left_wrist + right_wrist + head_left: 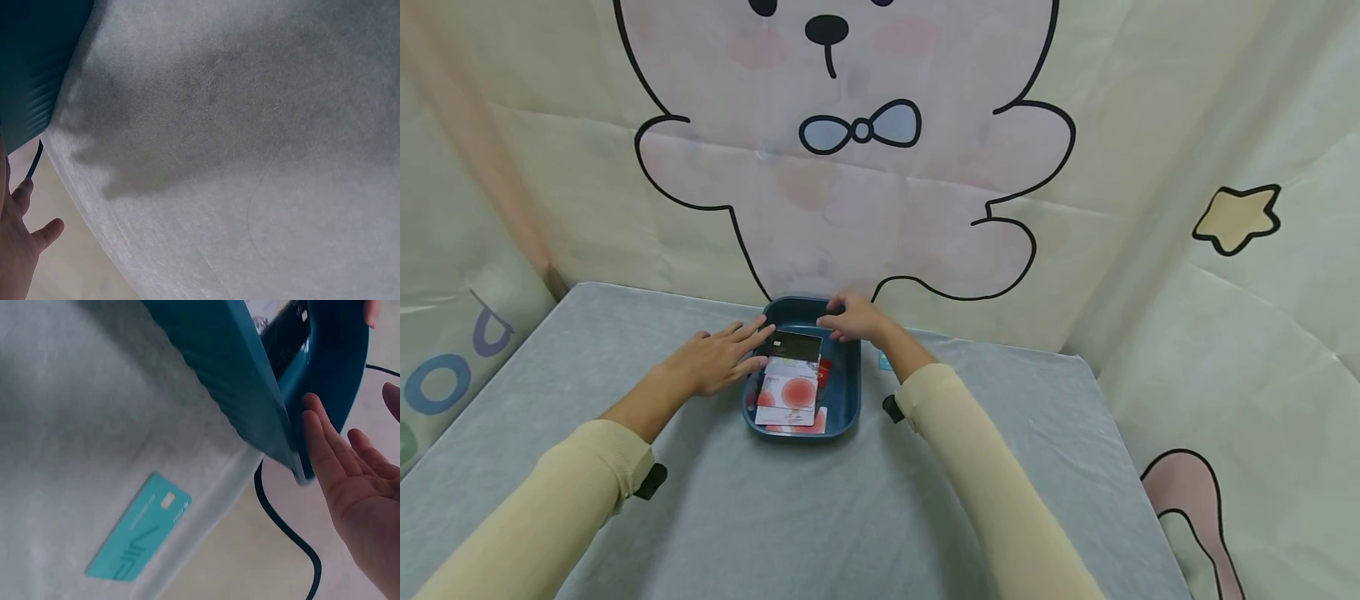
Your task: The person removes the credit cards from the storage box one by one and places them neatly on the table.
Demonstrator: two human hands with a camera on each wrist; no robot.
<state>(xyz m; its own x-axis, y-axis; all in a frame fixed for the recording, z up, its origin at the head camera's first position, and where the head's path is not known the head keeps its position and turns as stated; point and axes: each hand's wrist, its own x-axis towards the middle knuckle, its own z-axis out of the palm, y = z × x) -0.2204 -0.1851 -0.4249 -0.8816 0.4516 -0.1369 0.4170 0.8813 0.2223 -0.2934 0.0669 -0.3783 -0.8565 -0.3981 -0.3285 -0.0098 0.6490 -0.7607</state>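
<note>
A dark blue tray [847,400] stands at the table's back edge, holding several cards. On top lie a black card with a chip [796,345] and a white card with a pink-red circle [790,390]. Parts of a red card [823,372] and a pinkish card [805,427] show beneath. My left hand [718,358] reaches with spread, straight fingers to the tray's left rim. My right hand [859,320] is over the back right corner; in the right wrist view its fingers [322,440] extend inside the rim, with no card in them.
To the right of the tray, a teal card marked VIP [140,528] lies on the grey-blue tablecloth [820,517], partly behind my right wrist in the head view. A printed fabric curtain [1135,275] hangs right behind the table.
</note>
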